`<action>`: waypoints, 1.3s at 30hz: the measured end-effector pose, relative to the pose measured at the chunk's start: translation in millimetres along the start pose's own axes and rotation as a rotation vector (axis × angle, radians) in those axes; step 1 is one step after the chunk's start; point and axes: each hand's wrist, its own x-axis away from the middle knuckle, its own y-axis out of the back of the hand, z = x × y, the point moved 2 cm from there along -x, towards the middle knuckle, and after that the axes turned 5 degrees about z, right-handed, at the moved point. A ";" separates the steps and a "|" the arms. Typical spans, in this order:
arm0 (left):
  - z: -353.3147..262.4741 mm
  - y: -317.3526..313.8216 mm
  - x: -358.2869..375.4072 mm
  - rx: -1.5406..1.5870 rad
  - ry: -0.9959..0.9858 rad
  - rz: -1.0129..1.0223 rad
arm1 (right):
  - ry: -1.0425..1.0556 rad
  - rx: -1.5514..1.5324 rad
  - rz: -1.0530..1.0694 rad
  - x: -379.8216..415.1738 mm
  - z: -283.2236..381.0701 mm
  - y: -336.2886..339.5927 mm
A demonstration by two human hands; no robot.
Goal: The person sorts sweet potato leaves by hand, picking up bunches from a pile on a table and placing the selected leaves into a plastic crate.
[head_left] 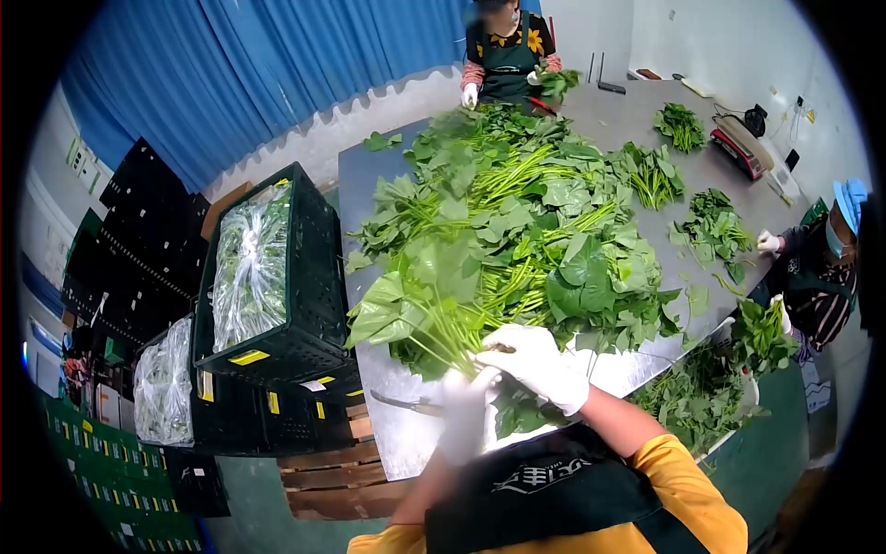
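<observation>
Both hands wear white gloves at the near edge of the metal table point(397, 443). My right hand point(535, 365) is closed on the stem ends of a bunch of leafy greens point(406, 309), whose broad leaves fan out to the left. Close beside those stem ends is my left hand point(464, 411), smeared by motion, so its fingers do not show clearly. A knife point(403, 403) lies on the metal just left of it. Beyond my hands spreads a large heap of the same leafy greens point(517, 194), with loose leaves point(521, 413) under my right wrist.
Dark green crates point(318, 268) with plastic-wrapped greens point(249, 268) stand to the left. Smaller bunches point(681, 126) and a red scale point(736, 152) are at the right. One co-worker point(508, 55) stands across the table, another point(817, 277) at the right, both holding greens.
</observation>
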 end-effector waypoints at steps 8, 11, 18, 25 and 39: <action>-13.7 2.6 3.8 -0.034 -0.043 0.017 | -0.107 -0.140 -0.096 -0.1 -27.0 -12.9; -10.7 7.7 2.0 0.133 0.002 -0.009 | 0.083 0.004 -0.146 1.5 -28.1 -14.5; -4.5 68.2 -6.2 0.079 -0.225 -0.204 | 0.484 0.429 0.213 36.9 -48.1 -2.9; -47.5 61.8 18.2 0.196 -0.365 -0.386 | 0.152 0.728 -0.045 1.2 -96.9 20.8; -25.3 66.5 30.5 0.365 0.012 -0.270 | 0.015 0.312 -0.298 -32.7 -123.8 59.7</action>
